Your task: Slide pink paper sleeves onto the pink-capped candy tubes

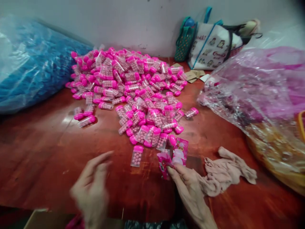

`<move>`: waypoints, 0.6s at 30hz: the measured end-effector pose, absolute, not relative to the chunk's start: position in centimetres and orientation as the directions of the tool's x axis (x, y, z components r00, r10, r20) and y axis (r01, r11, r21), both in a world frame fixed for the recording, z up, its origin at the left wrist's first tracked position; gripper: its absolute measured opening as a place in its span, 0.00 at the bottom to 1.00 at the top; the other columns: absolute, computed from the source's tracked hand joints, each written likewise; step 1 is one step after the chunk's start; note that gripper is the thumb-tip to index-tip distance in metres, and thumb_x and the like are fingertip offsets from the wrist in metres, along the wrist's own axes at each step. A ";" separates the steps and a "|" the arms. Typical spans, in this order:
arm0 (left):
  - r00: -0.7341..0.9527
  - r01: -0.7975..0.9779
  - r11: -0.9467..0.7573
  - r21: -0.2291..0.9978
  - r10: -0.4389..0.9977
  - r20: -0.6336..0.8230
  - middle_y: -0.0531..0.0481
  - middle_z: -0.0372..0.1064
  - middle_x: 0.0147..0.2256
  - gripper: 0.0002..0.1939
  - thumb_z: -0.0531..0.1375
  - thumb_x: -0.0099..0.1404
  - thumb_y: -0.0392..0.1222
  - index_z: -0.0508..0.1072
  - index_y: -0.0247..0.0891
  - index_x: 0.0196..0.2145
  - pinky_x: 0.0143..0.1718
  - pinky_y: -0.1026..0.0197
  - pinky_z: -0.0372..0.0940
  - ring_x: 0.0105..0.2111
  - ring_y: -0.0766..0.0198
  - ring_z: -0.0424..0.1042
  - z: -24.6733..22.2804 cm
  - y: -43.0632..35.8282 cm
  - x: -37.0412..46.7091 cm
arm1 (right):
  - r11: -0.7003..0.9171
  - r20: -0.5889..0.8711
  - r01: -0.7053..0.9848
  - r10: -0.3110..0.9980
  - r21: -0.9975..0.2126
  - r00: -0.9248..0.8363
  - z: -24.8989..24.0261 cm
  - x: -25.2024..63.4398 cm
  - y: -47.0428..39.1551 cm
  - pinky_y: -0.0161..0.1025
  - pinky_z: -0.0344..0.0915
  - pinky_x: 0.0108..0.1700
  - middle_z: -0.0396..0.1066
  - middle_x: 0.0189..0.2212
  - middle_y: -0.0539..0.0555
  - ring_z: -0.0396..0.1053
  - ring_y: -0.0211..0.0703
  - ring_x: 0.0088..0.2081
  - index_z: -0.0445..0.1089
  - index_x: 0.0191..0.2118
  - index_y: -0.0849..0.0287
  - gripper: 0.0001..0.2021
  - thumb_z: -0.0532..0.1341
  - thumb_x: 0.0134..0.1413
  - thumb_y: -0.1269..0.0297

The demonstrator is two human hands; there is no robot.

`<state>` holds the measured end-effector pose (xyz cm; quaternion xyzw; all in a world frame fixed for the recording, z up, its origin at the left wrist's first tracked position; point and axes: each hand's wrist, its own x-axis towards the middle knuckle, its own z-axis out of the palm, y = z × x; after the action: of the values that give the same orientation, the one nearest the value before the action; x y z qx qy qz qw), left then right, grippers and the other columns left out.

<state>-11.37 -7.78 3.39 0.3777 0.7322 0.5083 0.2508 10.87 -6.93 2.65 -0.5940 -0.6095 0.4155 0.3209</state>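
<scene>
My left hand (91,187) is blurred over the front of the table, fingers stretched out and nothing visible in them. Between thumb and fingers, my right hand (187,183) pinches a small pink printed label (164,163). Just beyond those fingers lies a pink printed sheet (182,145) with pale round shapes on it. A single clear candy container (137,156) with a pink cap and pink balls inside lies between my hands. Behind it spreads a large heap of the same containers (133,76), tumbled at all angles.
A clear bag of blue pieces (40,63) stands at the left. On the right, a crinkled plastic bag (250,86) rests over a yellow basket (269,162). A beige cloth (226,171) lies near my right hand. A patterned tote bag (212,47) leans on the wall.
</scene>
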 end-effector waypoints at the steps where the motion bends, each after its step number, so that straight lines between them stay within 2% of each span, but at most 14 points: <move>1: -0.462 0.107 0.167 0.980 0.881 -0.099 0.45 0.73 0.39 0.15 0.58 0.57 0.47 0.74 0.37 0.39 0.38 0.58 0.65 0.37 0.58 0.71 3.4 -6.7 -9.1 | -0.041 -0.089 0.461 0.992 -0.887 -0.085 2.8 10.9 -7.0 0.32 0.52 0.24 0.58 0.18 0.46 0.57 0.35 0.21 0.59 0.21 0.58 0.16 0.51 0.60 0.62; 3: -0.074 -0.197 0.311 0.930 0.941 -0.330 0.40 0.74 0.38 0.18 0.60 0.56 0.48 0.74 0.33 0.41 0.38 0.57 0.66 0.37 0.55 0.72 3.4 -5.1 -5.2 | -0.034 -0.081 0.466 0.993 -0.884 -0.082 2.8 11.1 -7.3 0.32 0.53 0.26 0.60 0.19 0.46 0.58 0.35 0.22 0.60 0.22 0.58 0.15 0.51 0.60 0.63; 5: 0.051 -0.287 0.379 0.879 0.923 -0.381 0.44 0.74 0.38 0.19 0.65 0.52 0.41 0.73 0.36 0.43 0.41 0.59 0.65 0.39 0.58 0.72 3.4 -4.4 -2.5 | -0.038 -0.095 0.468 0.991 -0.883 -0.098 2.6 11.4 -7.6 0.32 0.54 0.27 0.62 0.21 0.47 0.60 0.36 0.24 0.62 0.24 0.59 0.14 0.50 0.61 0.64; 7: 0.004 -0.279 0.353 0.893 0.930 -0.367 0.50 0.74 0.33 0.16 0.66 0.49 0.35 0.75 0.39 0.38 0.37 0.64 0.66 0.35 0.63 0.72 3.6 -4.1 -1.2 | -0.046 -0.114 0.461 0.986 -0.886 -0.120 2.2 11.8 -7.8 0.32 0.55 0.28 0.63 0.22 0.47 0.61 0.37 0.25 0.63 0.26 0.59 0.13 0.49 0.62 0.65; 10: -0.117 -0.166 0.276 0.947 0.948 -0.296 0.54 0.73 0.28 0.10 0.67 0.47 0.31 0.76 0.40 0.30 0.32 0.69 0.65 0.30 0.67 0.71 3.9 -4.1 -0.9 | -0.056 -0.123 0.454 0.985 -0.889 -0.120 1.9 12.1 -7.8 0.32 0.54 0.27 0.61 0.21 0.47 0.60 0.36 0.24 0.61 0.25 0.58 0.15 0.48 0.62 0.64; 14: -0.234 -0.027 0.184 0.983 0.954 -0.185 0.55 0.71 0.24 0.07 0.67 0.47 0.31 0.75 0.39 0.25 0.29 0.69 0.64 0.26 0.67 0.69 4.0 -4.1 -0.9 | -0.041 -0.096 0.437 0.990 -0.899 -0.105 2.3 12.2 -7.4 0.32 0.54 0.27 0.63 0.22 0.47 0.61 0.36 0.24 0.64 0.27 0.58 0.14 0.49 0.62 0.63; 16: -0.248 0.009 0.161 0.987 0.957 -0.153 0.55 0.69 0.23 0.06 0.67 0.47 0.32 0.74 0.39 0.23 0.27 0.68 0.62 0.25 0.67 0.67 3.9 -4.1 -0.8 | -0.053 -0.104 0.416 0.989 -0.908 -0.102 2.6 12.3 -7.3 0.31 0.56 0.28 0.66 0.23 0.46 0.62 0.36 0.25 0.66 0.29 0.58 0.10 0.53 0.60 0.64; 18: -0.218 0.004 0.161 0.987 0.964 -0.156 0.54 0.67 0.23 0.05 0.66 0.48 0.32 0.73 0.38 0.22 0.27 0.68 0.62 0.25 0.67 0.66 3.9 -4.1 -0.8 | -0.071 -0.119 0.413 0.989 -0.908 -0.092 2.7 12.4 -7.2 0.31 0.56 0.29 0.66 0.22 0.46 0.63 0.36 0.25 0.66 0.28 0.58 0.10 0.54 0.59 0.65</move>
<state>-0.85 -4.14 3.87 0.4065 0.5952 0.5045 0.4753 12.35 -7.22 2.72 -0.5877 -0.5963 0.4361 0.3298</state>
